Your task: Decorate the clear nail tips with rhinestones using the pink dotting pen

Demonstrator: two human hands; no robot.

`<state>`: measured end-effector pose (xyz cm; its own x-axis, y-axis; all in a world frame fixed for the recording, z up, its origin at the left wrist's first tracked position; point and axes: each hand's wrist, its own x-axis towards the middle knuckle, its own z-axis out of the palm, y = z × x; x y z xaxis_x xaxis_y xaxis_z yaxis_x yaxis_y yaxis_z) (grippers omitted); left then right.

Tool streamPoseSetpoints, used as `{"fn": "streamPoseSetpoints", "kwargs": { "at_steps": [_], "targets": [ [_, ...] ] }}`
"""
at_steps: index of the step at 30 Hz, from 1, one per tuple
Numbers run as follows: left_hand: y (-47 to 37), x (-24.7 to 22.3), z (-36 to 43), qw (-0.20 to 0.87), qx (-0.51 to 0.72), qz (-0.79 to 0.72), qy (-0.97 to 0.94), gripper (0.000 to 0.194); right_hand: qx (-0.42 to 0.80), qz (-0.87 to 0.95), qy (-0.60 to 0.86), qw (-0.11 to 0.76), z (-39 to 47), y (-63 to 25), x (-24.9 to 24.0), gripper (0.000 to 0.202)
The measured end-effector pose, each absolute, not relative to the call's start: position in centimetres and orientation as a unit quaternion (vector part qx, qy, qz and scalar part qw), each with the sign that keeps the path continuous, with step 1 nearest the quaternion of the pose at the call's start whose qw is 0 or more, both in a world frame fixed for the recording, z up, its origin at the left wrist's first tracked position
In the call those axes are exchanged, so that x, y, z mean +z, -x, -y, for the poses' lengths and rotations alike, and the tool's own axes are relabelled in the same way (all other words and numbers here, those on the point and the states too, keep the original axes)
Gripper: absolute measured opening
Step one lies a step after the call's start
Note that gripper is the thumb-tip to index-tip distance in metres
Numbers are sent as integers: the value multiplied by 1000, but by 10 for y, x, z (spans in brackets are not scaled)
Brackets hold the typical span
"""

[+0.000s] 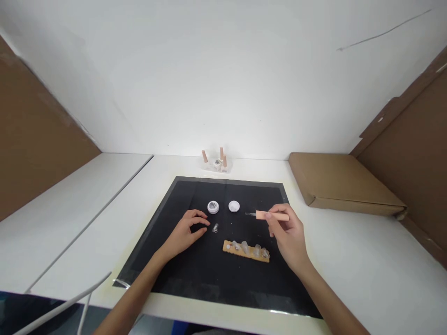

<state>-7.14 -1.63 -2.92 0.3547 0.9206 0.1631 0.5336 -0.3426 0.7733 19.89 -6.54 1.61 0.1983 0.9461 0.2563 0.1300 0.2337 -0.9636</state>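
Note:
My right hand (286,230) grips the peach handle of a nail polish brush (272,215), its thin bristle tip pointing left above the black mat. My left hand (186,231) rests on the mat with fingers apart and nothing held. Just right of its fingertips lies a small clear nail tip (215,228). Behind it stands an open white jar (213,207) with grey, glittery contents. Beside the jar, its white lid (233,206) lies on the mat. Between my hands and nearer to me, a tan strip stand (246,251) carries several clear nail tips.
At the back against the white wall, a clear tray (216,166) holds several peach-capped bottles. A flat brown cardboard box (342,181) lies at the right. The black mat (195,274) is taped to the white table. A white cable (66,304) crosses the front left.

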Motion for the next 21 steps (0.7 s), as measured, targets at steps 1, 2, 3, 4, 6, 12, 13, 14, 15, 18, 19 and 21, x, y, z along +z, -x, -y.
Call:
{"fn": "streamPoseSetpoints", "kwargs": {
  "at_steps": [1, 2, 3, 4, 6, 12, 13, 14, 15, 18, 19, 21],
  "targets": [
    [69, -30, 20, 313, 305, -477, -763, 14, 349, 527, 510, 584, 65, -199, 17, 20],
    [67, -31, 23, 310, 307, -478, -762, 16, 348, 527, 509, 585, 66, -199, 17, 20],
    [64, -33, 26, 307, 313, -482, -759, 17, 347, 526, 509, 586, 66, -198, 17, 20],
    [60, -34, 28, 305, 319, -486, -755, 18, 346, 526, 510, 586, 66, -198, 18, 21],
    [53, -36, 31, 296, 330, -500, -744, 19, 347, 525, 510, 586, 65, -198, 18, 21],
    [42, -34, 27, 266, 315, -536, -737, 5, 343, 522, 510, 591, 65, -198, 17, 22],
    [41, -32, 26, 278, 318, -530, -736, 4, 343, 522, 509, 592, 65, -198, 18, 22],
    [40, -30, 25, 300, 326, -520, -731, 5, 343, 522, 508, 593, 65, -198, 18, 22],
    [39, -27, 24, 333, 337, -506, -720, 6, 344, 521, 507, 594, 65, -198, 18, 22],
    [30, -17, 22, 465, 372, -461, -658, 11, 344, 521, 502, 599, 64, -197, 19, 22],
    [25, -12, 21, 505, 378, -452, -631, 12, 345, 521, 500, 600, 63, -197, 19, 22],
    [14, -3, 19, 568, 380, -431, -589, 14, 357, 518, 494, 601, 63, -198, 18, 22]
  ]
}}
